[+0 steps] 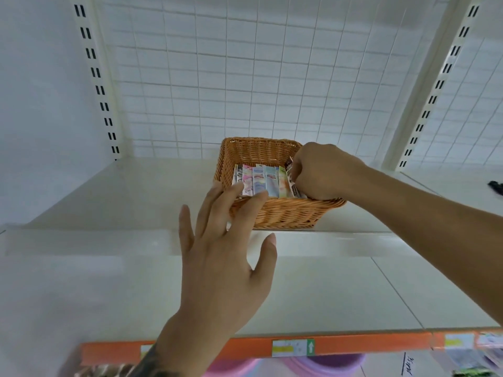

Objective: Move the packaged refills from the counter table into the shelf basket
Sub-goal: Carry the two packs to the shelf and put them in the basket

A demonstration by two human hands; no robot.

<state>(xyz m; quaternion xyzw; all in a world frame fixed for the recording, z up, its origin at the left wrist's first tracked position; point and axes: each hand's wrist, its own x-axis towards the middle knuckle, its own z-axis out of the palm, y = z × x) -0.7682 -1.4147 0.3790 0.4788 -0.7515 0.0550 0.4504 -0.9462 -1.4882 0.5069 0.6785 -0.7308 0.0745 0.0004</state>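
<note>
Right hand (319,172) curled round a dark packet at the basket's (275,213) right side, left hand (223,257) spread and slack, fingertips at the refills (260,180) already filed inside; any packs left on the counter unseen.

One head-worn wide-angle view looks forward and slightly down, close over a white shelf (109,202) against a grid-backed wall.

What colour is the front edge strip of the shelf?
Orange, with pale labels stuck on the strip; seen in the head view.
</note>
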